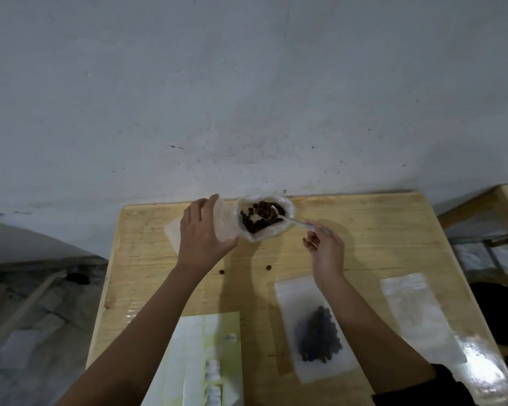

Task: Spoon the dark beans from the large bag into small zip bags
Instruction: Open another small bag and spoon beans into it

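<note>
I see the large bag (285, 230) standing open at the far edge of the tabletop (379, 230), with dark beans (252, 225) inside. My left hand (201, 230) grips an empty small zip bag (226, 222) just left of the large bag, its plastic touching the large bag's side. My right hand (324, 244) is just right of the large bag and pinches the handle of a metal spoon (294, 220). The spoon bowl sits inside the large bag's mouth, loaded with beans. Two loose beans (222, 271) lie on the tabletop nearer me than the large bag. A filled zip bag (317, 329) lies flat nearer me and right of the large bag, under my right forearm. An empty zip bag (417, 315) lies further right. A label sheet (206, 356) lies nearer me and left of the large bag; its print is unreadable.
</note>
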The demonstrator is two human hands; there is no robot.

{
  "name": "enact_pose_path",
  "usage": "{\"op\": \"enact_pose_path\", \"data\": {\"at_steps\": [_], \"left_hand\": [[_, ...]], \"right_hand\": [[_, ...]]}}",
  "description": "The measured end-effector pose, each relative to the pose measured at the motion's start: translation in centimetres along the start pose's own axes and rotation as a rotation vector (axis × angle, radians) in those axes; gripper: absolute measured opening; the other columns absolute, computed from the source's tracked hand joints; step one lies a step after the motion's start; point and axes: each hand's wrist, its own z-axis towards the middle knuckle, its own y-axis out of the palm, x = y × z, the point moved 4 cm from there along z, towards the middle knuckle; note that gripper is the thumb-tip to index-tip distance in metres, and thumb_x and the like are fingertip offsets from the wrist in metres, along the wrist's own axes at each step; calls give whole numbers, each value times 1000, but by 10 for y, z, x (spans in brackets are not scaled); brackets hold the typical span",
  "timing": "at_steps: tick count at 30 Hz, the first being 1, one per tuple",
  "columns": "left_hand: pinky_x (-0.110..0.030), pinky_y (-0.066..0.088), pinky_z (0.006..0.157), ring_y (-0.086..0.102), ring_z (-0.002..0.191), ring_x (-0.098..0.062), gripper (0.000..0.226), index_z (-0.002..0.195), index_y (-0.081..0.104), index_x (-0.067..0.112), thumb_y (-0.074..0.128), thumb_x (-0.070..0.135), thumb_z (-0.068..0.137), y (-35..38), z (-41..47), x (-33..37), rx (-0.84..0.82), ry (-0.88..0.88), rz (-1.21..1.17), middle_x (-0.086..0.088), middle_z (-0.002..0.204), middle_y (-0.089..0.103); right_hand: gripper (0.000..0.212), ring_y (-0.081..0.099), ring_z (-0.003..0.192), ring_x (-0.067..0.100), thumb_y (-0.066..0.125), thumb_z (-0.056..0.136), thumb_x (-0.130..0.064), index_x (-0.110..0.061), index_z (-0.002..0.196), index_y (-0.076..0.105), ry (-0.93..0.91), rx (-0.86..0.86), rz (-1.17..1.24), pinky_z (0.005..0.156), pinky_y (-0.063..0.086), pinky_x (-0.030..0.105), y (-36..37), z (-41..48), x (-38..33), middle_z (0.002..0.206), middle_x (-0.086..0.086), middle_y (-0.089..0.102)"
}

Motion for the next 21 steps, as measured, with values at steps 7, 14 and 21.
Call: {"op": "enact_pose_path", "data": {"at_steps": [7,14,21], "left_hand": [[-44,31,102,36,123,-35,103,141,33,8,81,43,57,21,3,26,-64,30,67,-18,132,40],[-43,38,93,40,116,-33,97,136,38,6,67,53,56,30,1,40,-56,106,33,-18,126,46],[-43,33,101,39,121,-34,99,139,36,8,83,39,57,17,-5,27,-32,73,45,-17,131,42]], "right_hand": [[25,46,51,7,45,94,1,-6,85,67,-247,-236,-176,53,42,18,-3,-25,-46,64,6,48],[22,46,54,8,48,94,-2,-15,90,66,-536,-284,-410,58,42,19,-9,-32,-67,72,5,53],[22,54,66,9,47,95,-6,-11,104,67,-543,-195,-636,66,48,23,-5,-22,-45,83,-6,51]]}}
